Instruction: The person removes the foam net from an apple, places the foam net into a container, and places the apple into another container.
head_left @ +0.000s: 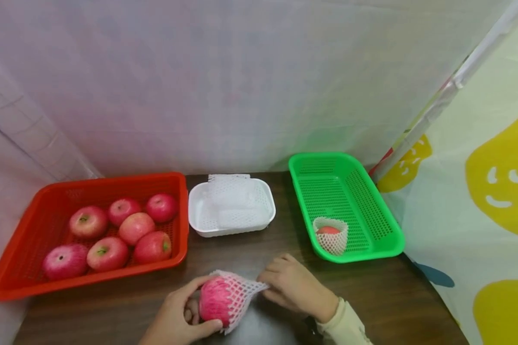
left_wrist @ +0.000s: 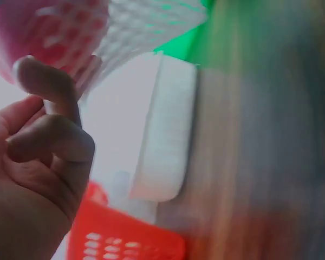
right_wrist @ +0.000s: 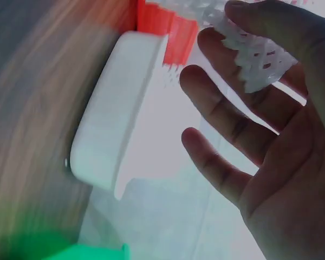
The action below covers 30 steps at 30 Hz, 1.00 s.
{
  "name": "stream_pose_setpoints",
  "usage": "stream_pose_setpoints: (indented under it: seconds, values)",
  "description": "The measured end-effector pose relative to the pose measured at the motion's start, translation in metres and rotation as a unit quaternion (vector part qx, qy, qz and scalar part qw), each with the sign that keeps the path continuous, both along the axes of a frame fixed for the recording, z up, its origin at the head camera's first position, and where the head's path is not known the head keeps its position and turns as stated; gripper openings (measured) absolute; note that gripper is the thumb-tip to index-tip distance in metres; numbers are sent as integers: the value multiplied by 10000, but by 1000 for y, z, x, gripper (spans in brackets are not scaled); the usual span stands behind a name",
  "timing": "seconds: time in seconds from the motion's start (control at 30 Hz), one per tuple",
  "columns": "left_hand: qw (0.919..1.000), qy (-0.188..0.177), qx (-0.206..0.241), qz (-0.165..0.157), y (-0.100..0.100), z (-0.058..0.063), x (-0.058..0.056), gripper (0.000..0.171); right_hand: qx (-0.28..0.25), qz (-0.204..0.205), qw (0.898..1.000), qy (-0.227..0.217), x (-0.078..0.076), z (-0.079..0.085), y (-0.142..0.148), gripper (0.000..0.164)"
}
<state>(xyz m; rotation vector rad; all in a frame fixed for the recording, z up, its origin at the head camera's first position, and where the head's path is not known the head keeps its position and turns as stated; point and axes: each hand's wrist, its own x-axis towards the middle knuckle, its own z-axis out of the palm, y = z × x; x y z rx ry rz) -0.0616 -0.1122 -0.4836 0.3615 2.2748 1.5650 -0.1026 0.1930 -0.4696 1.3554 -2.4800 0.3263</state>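
Observation:
My left hand (head_left: pixel 179 311) grips a red apple (head_left: pixel 213 301) just above the table's front part, thumb and fingers around its left side. White foam netting (head_left: pixel 241 292) covers the apple's right half and stretches to a narrow end. That end is pinched between the thumb and index finger of my right hand (head_left: pixel 298 287); the other fingers spread apart in the right wrist view. In the left wrist view, the apple (left_wrist: pixel 49 38) shows at the top, partly inside the mesh, with two curled fingers below it.
A red basket (head_left: pixel 183 220) with several apples stands at the left. Behind my hands, a white basket (head_left: pixel 205 232) holds folded foam nets (head_left: pixel 235 203). The green basket (head_left: pixel 349 258) at the right contains one netted apple (head_left: pixel 329 230). Fabric walls (head_left: pixel 233 86) enclose the table.

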Motion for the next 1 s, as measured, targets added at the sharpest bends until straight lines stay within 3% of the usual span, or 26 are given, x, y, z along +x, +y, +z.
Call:
stream_pose_setpoints:
  seconds: [0.07,0.13,0.3,0.43,0.53,0.63,0.7,0.8,0.9,1.0]
  values:
    - [9994,-21,165,312,-6,9,5,71,90,-141,9998,66,-7,5,4,20]
    - [9980,204,117,579,-13,15,9,70,2,-252,9996,87,-17,14,8,21]
    - [9912,655,-609,974,-24,20,12,73,-513,-455,9953,689,-53,60,10,30]
    - [9880,343,-1073,1056,-24,18,13,77,-976,-715,9806,1543,-95,101,-3,22]
    - [9849,23,-1364,1066,-23,16,13,81,-1199,-979,9645,2141,-129,114,-20,13]
    - [9814,-250,-1567,1077,-23,15,13,84,-942,-1297,9564,2441,-159,101,-42,12]
    - [9791,-367,-1693,1065,-24,14,14,85,-400,-1427,9634,2232,-173,82,-56,17]
    - [9768,-516,-1791,1053,-25,13,17,87,1034,-1547,9717,1454,-184,46,-70,19]
    - [9760,-602,-1801,1065,-27,13,20,88,2327,-1532,9594,443,-182,17,-77,22]
    - [9753,-617,-1799,1127,-29,13,22,88,2801,-1592,9467,-73,-175,10,-79,30]
